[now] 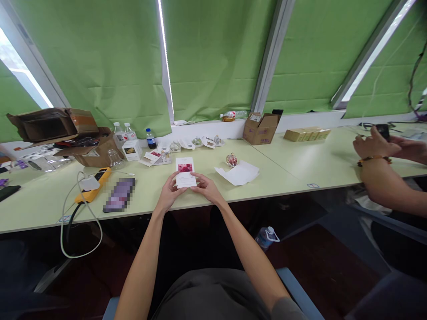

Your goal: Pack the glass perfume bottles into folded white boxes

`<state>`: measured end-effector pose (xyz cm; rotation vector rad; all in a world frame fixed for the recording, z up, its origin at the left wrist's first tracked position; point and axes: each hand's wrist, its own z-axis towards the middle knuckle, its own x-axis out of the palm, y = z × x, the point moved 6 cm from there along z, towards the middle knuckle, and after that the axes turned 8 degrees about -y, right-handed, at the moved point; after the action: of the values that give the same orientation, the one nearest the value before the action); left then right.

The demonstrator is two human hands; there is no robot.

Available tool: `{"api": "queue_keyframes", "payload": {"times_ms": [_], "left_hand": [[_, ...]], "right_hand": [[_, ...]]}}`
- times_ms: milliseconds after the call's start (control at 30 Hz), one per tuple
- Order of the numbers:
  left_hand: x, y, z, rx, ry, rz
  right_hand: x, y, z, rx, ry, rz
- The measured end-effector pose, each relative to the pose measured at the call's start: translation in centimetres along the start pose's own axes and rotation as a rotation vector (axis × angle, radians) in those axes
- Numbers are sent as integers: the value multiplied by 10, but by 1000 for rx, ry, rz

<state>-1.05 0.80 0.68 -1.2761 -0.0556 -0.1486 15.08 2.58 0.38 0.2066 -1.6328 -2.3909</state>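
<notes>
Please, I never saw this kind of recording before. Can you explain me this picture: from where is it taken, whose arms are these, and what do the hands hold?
This picture comes from one camera worn on a person's head. It looks forward and down, so the two bare arms at the bottom belong to the wearer. No machine is visible. The left hand and right hand hold a white printed card with a pink picture on it. On the long pale green table lie a small round glass bottle, a sheet of white paper, a yellow power strip and a blurred-out flat object. Further back stands a cardboard box. At the right, another person's hands hold a small dark object.
</notes>
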Motion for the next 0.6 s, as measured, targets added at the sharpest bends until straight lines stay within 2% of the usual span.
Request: {"api": "queue_keyframes", "payload": {"times_ms": [600], "left_hand": [[-4,6,2,-3,-33,24]], "right_hand": [[0,1,-1,-10,10,-7]]}}
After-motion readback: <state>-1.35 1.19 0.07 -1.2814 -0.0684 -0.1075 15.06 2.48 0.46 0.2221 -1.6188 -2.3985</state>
